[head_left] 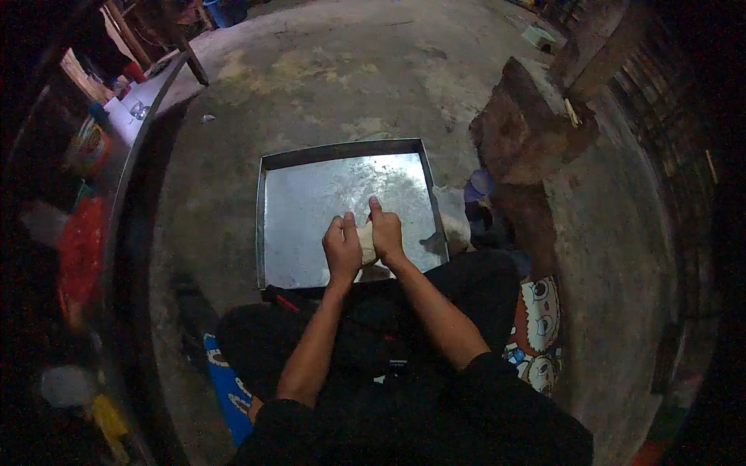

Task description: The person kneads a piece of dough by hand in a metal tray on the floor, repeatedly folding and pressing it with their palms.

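Observation:
A shallow square metal tray [299, 198] with upright walls lies on the floor in front of my knees. Over its near half, my left hand [343, 242] and my right hand [387, 233] are side by side, both closed, thumbs pointing away from me. Between them is a pale cream-coloured lump [367, 245], gripped from both sides; its kind is not clear. My fingers hide most of the lump. A small dark red spot shows by the right thumb, too small to make out.
Right of the tray are a whitish bag [452, 217] and a dark bottle with a purple top [479, 186]. Beyond them stands a brown block [517, 128] at a post's foot. A cartoon-print mat [540, 314] is under me. A low bench [151, 113] runs along the left.

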### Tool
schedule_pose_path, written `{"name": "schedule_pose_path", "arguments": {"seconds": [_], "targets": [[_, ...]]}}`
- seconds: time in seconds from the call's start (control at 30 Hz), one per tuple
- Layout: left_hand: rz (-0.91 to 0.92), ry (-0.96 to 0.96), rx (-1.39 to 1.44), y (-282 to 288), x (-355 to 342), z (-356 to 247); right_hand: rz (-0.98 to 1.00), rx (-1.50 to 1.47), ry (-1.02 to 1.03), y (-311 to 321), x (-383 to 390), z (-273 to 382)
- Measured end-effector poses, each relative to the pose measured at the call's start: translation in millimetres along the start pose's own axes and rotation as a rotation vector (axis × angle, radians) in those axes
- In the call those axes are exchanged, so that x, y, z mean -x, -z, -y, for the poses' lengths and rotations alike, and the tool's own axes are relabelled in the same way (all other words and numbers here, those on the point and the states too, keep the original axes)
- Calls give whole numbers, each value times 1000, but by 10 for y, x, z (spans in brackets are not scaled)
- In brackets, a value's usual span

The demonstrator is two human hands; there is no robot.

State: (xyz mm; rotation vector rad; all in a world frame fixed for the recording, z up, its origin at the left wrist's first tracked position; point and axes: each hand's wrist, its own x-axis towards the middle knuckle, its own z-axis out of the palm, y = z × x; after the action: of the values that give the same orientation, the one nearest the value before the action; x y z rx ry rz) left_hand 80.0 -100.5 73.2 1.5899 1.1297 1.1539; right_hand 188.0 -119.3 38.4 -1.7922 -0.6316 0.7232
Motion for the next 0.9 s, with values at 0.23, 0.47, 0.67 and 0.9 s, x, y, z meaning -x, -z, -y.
{"name": "schedule_pose_path", "arguments": {"seconds": [0.23, 0.47, 0.67, 0.9], "targets": [[18, 76, -4, -55, 54, 114, -28, 66, 51, 65, -140, -20], [22, 190, 61, 9, -118, 151, -158, -111, 191, 163, -62, 66], [-45, 183, -98, 266, -385, 427, -104, 375, 774, 66, 233, 359], [-71, 328, -3, 377, -475, 708, 14, 352, 770, 47, 396, 510]]}}
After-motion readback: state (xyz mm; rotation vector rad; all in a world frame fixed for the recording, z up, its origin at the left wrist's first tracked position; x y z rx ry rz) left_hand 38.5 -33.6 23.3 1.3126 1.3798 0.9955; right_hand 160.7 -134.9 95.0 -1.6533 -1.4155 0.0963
